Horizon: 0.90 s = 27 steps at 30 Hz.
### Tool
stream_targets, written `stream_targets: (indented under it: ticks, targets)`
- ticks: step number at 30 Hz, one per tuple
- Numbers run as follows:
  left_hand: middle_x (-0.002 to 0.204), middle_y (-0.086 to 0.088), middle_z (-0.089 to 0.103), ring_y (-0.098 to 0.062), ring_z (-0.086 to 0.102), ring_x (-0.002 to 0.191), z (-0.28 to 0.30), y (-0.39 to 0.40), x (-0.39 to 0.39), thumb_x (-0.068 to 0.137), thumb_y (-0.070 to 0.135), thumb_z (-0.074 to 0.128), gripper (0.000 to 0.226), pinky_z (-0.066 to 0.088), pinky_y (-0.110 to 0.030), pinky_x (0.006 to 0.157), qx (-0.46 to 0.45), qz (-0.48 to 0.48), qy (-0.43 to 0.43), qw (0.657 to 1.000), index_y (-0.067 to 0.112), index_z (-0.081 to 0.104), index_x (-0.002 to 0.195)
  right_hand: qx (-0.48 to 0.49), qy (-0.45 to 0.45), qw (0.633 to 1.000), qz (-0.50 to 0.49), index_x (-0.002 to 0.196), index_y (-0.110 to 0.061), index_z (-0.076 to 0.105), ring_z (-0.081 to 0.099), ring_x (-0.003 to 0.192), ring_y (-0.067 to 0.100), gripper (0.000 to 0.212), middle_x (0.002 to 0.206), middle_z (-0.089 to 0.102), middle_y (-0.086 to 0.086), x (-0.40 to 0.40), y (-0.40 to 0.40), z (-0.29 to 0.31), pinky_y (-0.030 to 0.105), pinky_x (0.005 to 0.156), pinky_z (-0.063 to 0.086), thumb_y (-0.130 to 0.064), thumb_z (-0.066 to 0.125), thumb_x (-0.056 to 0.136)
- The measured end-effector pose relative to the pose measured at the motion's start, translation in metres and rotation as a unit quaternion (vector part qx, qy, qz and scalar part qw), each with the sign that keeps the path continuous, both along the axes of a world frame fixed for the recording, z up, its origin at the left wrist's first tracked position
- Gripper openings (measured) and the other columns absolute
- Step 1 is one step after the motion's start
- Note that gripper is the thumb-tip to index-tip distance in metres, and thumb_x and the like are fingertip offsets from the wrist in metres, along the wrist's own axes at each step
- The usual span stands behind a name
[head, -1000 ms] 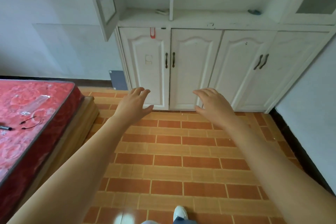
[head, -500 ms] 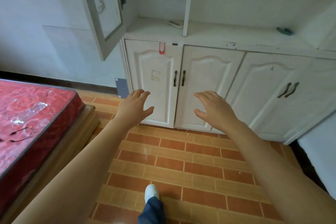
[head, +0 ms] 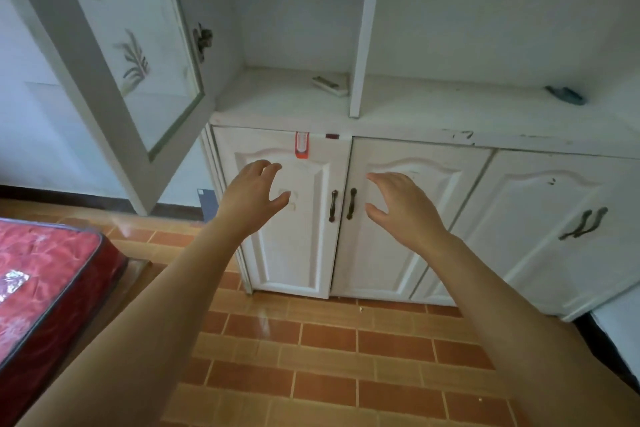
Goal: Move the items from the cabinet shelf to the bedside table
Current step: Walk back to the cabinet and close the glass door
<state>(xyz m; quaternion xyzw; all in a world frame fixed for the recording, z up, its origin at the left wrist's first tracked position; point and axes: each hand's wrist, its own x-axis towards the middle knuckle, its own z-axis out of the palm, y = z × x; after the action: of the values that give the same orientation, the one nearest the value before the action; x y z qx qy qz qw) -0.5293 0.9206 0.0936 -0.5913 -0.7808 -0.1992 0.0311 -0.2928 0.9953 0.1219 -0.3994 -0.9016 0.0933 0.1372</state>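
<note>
Both hands, left hand and right hand, are held spread and empty below the cabinet shelf. A flat white item is seen on the shelf beside the divider; it is judged light and rigid, best pinched across its long edges.

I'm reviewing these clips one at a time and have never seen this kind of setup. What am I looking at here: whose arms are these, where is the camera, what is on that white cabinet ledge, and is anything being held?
There is no machine here. A person wears a wide-angle camera on the head, so you look forward and down along their own bare arms. The left hand and right hand are both stretched out in front of the closed lower doors of a white cabinet, fingers spread and relaxed, holding nothing and touching nothing.

On the cabinet ledge lie two small things: a flat pale object beside the upright divider, and a dark bluish object farther right. Both are too small to identify. The upper glass door on the left stands open. At lower left is the corner of a red mattress. No bedside table is in view.
</note>
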Motion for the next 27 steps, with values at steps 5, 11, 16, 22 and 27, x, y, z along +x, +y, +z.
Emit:
stream_targets:
  ticks: [5, 11, 16, 22, 27]
  targets:
    - [0.139, -0.008, 0.044, -0.024, 0.039, 0.129, -0.001, 0.048, -0.027, 0.088, 0.038, 0.055, 0.056, 0.041, -0.039, 0.1, 0.003, 0.005, -0.008, 1.0, 0.013, 0.039, 0.135, -0.017, 0.025, 1.0, 0.0, 0.14, -0.015, 0.034, 0.032, 0.135, 0.021, 0.05, 0.141, 0.045, 0.005, -0.028, 0.047, 0.0, 0.032, 0.107, 0.03, -0.026, 0.049, 0.093]
    - [0.141, -0.008, 0.043, -0.025, 0.038, 0.129, -0.003, 0.098, -0.053, 0.088, 0.037, 0.055, 0.055, 0.038, -0.04, 0.103, 0.001, 0.033, -0.007, 0.999, 0.013, 0.039, 0.135, -0.016, 0.012, 1.0, 0.018, 0.142, -0.014, 0.03, 0.029, 0.137, 0.021, 0.054, 0.146, 0.039, 0.005, -0.056, 0.113, -0.005, 0.034, 0.111, 0.026, -0.029, 0.048, 0.093]
    - [0.142, -0.009, 0.042, -0.025, 0.037, 0.131, -0.001, 0.14, -0.069, 0.089, 0.037, 0.054, 0.055, 0.036, -0.04, 0.105, 0.007, 0.068, -0.009, 0.998, 0.012, 0.039, 0.135, 0.002, 0.022, 0.998, 0.063, 0.14, -0.016, 0.034, 0.033, 0.135, 0.019, 0.052, 0.143, 0.043, 0.003, -0.081, 0.172, -0.005, 0.034, 0.109, 0.029, -0.029, 0.05, 0.092]
    - [0.141, -0.01, 0.043, -0.026, 0.037, 0.131, 0.001, 0.178, -0.086, 0.088, 0.036, 0.055, 0.055, 0.034, -0.039, 0.106, 0.013, 0.117, -0.011, 0.993, 0.011, 0.04, 0.135, 0.004, 0.022, 0.993, 0.117, 0.141, -0.016, 0.033, 0.031, 0.135, 0.019, 0.052, 0.144, 0.042, 0.003, -0.11, 0.231, -0.004, 0.032, 0.107, 0.028, -0.029, 0.049, 0.093]
    - [0.141, -0.009, 0.043, -0.024, 0.037, 0.131, -0.001, 0.185, -0.101, 0.088, 0.037, 0.055, 0.055, 0.034, -0.039, 0.106, 0.003, 0.152, -0.015, 0.988, 0.012, 0.039, 0.135, -0.002, 0.016, 0.987, 0.16, 0.142, -0.016, 0.03, 0.028, 0.137, 0.019, 0.054, 0.146, 0.039, 0.002, -0.14, 0.254, -0.006, 0.03, 0.109, 0.026, -0.031, 0.048, 0.094]
